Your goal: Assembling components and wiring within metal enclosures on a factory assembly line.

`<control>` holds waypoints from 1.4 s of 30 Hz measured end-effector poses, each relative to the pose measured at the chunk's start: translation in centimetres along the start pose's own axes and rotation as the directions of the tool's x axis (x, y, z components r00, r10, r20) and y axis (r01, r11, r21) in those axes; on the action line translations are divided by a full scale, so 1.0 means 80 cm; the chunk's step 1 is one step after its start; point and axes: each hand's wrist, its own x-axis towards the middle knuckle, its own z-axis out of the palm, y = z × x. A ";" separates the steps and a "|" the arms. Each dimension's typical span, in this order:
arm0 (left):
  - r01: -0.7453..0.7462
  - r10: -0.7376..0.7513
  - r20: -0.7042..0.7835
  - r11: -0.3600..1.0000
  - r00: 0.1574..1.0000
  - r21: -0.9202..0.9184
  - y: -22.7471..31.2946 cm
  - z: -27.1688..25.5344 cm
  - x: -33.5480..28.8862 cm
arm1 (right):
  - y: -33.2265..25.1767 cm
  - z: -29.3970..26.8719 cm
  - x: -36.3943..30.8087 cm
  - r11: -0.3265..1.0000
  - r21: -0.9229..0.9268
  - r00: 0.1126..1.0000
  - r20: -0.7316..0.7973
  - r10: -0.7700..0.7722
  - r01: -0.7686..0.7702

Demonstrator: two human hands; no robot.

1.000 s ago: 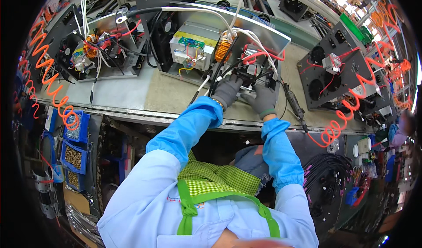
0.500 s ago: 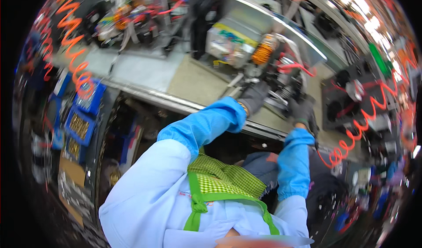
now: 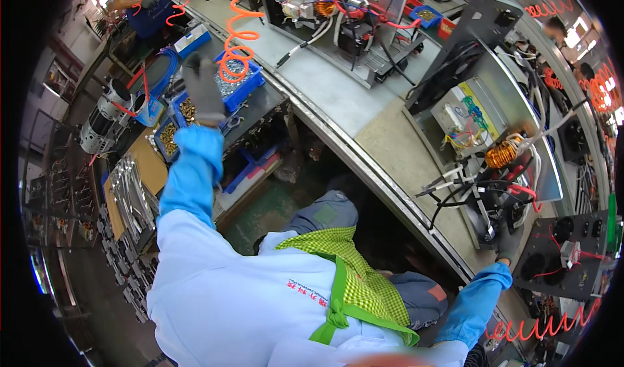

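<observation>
Grey-gloved, our left hand (image 3: 203, 89) reaches out over the blue bin of small metal parts (image 3: 239, 84), fingers loosely spread and gripping nothing that we can see. Beside that bin sits a second bin of brass pieces (image 3: 174, 128), under a coiled orange hose (image 3: 235, 39). Our right hand (image 3: 508, 242) rests on the open chassis with its copper coil (image 3: 502, 154) on the worktop (image 3: 390, 149); we cannot tell whether it grips.

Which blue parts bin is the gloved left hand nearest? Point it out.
The blue bin of silvery screws directly beside the left hand, under the orange coiled hose. The bins of brass parts sit lower, toward the sleeve.
</observation>
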 end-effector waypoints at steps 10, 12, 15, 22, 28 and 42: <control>-0.079 -0.317 0.022 -0.167 0.948 0.983 -0.263 -0.277 0.268 | -0.061 0.014 0.003 0.990 -0.096 0.990 0.088 0.113 -0.105; -0.037 -0.359 0.043 0.026 0.932 0.999 -0.331 -0.230 0.269 | -0.119 -0.008 -0.018 0.980 -0.025 0.975 0.098 0.199 -0.198; 0.223 -0.484 0.019 0.437 0.875 0.872 -0.380 -0.215 0.277 | -0.069 -0.017 -0.022 0.981 -0.059 0.982 0.004 0.187 -0.186; 0.793 -0.795 -0.020 0.604 0.607 0.080 -0.327 -0.294 0.319 | -0.058 0.001 -0.028 0.982 -0.020 0.981 -0.056 0.185 -0.187; 0.628 -0.571 0.262 0.719 0.778 -0.299 -0.205 -0.288 0.234 | -0.091 -0.002 -0.014 0.991 -0.044 0.991 -0.039 0.127 -0.129; 0.821 -0.252 0.851 0.245 -0.460 0.516 0.180 0.090 -0.119 | -0.042 0.005 -0.004 0.985 -0.026 0.985 -0.022 0.169 -0.170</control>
